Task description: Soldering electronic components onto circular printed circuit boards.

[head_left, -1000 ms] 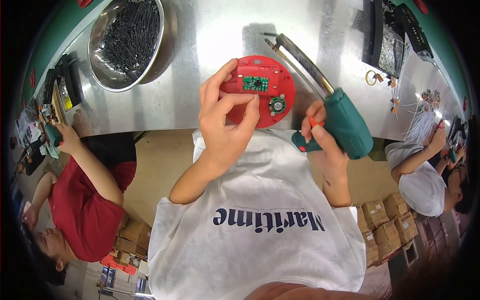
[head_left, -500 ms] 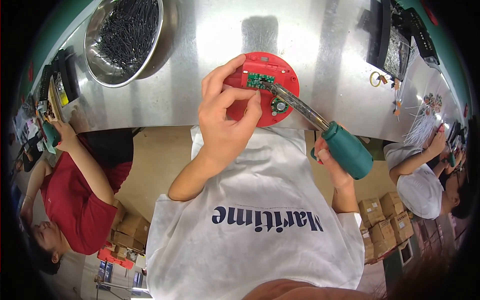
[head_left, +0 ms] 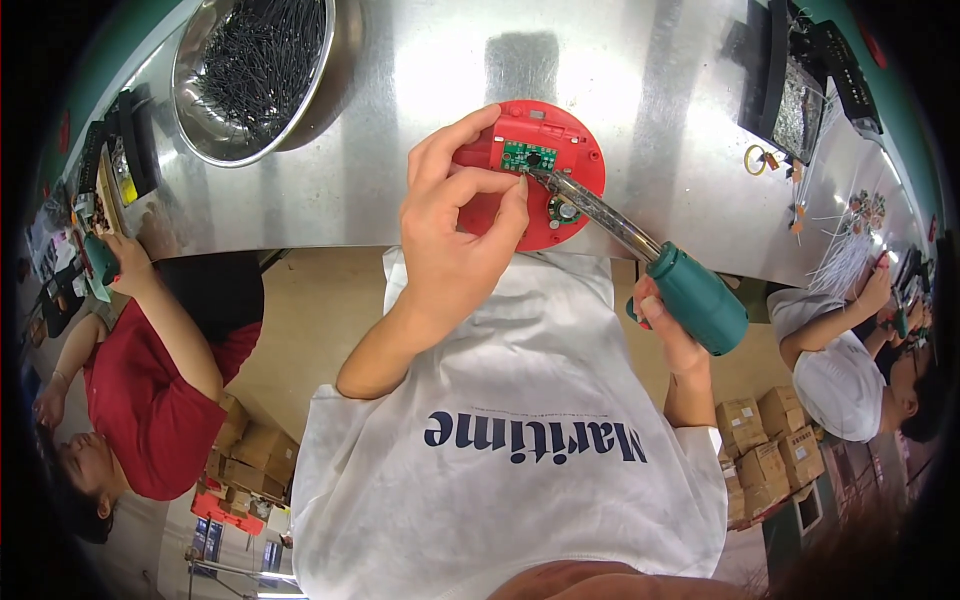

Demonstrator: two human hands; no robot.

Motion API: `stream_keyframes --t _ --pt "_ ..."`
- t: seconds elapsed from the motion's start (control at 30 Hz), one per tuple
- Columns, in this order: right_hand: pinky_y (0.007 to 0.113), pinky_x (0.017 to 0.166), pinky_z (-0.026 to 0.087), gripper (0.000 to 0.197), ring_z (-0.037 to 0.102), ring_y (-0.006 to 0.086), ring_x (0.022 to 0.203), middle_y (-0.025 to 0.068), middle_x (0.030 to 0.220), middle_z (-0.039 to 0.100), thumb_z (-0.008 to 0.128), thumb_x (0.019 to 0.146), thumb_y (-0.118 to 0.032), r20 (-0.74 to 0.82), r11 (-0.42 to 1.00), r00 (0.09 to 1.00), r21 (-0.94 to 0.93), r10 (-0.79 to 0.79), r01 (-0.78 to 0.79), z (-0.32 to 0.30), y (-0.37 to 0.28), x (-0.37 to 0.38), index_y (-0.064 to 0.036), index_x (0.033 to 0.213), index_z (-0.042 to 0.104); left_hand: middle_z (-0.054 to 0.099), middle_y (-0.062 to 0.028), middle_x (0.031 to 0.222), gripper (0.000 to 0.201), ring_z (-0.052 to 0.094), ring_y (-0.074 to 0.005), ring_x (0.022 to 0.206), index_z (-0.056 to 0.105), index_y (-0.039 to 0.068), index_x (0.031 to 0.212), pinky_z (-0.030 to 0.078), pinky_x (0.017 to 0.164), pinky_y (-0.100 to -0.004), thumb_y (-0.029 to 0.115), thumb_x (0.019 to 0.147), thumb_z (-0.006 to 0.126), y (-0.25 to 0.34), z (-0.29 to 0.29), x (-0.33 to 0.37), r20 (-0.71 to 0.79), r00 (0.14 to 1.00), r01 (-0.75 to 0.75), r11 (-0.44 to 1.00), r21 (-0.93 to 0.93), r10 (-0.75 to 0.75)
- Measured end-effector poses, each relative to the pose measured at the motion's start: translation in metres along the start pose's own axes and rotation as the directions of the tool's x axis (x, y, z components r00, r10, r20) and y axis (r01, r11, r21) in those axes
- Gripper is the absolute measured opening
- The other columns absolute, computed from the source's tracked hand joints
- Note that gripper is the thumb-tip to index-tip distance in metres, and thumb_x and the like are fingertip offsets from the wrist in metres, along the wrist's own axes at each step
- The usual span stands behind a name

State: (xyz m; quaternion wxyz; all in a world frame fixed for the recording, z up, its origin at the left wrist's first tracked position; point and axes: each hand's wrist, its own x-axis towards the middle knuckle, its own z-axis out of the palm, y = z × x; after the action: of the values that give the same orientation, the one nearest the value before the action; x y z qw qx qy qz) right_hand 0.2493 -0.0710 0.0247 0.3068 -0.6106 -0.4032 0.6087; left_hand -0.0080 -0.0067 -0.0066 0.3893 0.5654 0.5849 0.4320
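Steel bench (head_left: 430,60) — left grip (head_left: 445,225) pinched together over red disc (head_left: 576,152), right grip (head_left: 674,335) around green soldering gun (head_left: 698,298)

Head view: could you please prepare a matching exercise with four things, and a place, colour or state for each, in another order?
1. Metal bowl
2. Soldering tool
3. Circuit board
4. Round housing

A. Green, flat, rectangular
B. In the right hand
C. Red, at the left hand
D. Upper left, holding thin black pieces

Pairs: 1-D; 2-B; 3-A; 4-C
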Motion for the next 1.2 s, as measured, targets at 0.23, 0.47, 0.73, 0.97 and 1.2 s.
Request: stream_keyframes --t 0.23,0.47,0.73,0.97,1.2 --pt "0.032 0.06 0.043 0.019 0.056 0.0216 0.065 0.0102 0.078 0.06 0.073 0.069 -0.001 -0.03 0.998 0.998 -0.03 -0.052 0.051 0.006 -0.006 0.004 0.0006 0.086 0.065 0.063 -0.0136 0.133 0.008 0.057 -0.0316 0.117 0.07 0.003 0.082 0.048 0.097 -0.0408 -0.001 0.076 0.073 0.002 -0.001 0.001 0.002 1.0 0.009 1.0 0.02 -0.009" --pt "0.033 0.054 0.04 0.021 0.051 0.0248 0.06 0.0095 0.072 0.056 0.074 0.064 0.002 0.108 0.882 0.926 -0.282 -0.361 0.377 0.003 -0.013 0.013 0.0001 0.082 0.064 0.057 -0.0168 0.139 0.009 0.054 -0.0255 0.121 0.073 -0.001 0.09 0.045 0.102 -0.0368 -0.005 0.082 0.072 0.004 -0.005 0.0 0.071 0.997 0.015 0.999 0.036 -0.017" --pt "0.032 0.058 0.047 0.023 0.059 0.0243 0.064 0.0112 0.077 0.061 0.075 0.065 0.001 0.102 0.884 0.909 -0.214 -0.403 0.416 0.003 -0.003 0.014 0.0017 0.086 0.066 0.056 -0.0165 0.139 0.008 0.053 -0.0259 0.122 0.073 -0.001 0.09 0.044 0.103 -0.0377 -0.004 0.083 0.072 0.004 -0.005 0.001 0.079 0.996 0.027 0.999 0.025 -0.029" --pt "0.031 0.062 0.049 0.024 0.062 0.0175 0.071 0.0114 0.087 0.065 0.075 0.077 -0.007 -0.036 0.978 0.984 0.107 -0.176 0.179 -0.005 0.015 0.002 0.004 0.097 0.069 0.056 -0.0156 0.14 0.007 0.052 -0.0253 0.122 0.072 0.0 0.089 0.043 0.104 -0.0376 -0.004 0.083 0.072 0.007 -0.007 0.002 0.098 0.994 0.051 0.998 0.031 -0.054" --pt "0.032 0.064 0.045 0.033 0.056 0.0187 0.069 0.0184 0.107 0.057 0.067 0.083 -0.021 -0.05 0.958 0.995 0.272 -0.082 0.093 -0.005 0.011 0.005 0.0053 0.1 0.057 0.062 -0.0119 0.132 0.005 0.054 -0.0282 0.115 0.071 0.002 0.081 0.047 0.097 -0.0386 0.001 0.077 0.073 0.012 -0.007 0.007 0.064 0.994 0.085 0.996 0.035 -0.087"
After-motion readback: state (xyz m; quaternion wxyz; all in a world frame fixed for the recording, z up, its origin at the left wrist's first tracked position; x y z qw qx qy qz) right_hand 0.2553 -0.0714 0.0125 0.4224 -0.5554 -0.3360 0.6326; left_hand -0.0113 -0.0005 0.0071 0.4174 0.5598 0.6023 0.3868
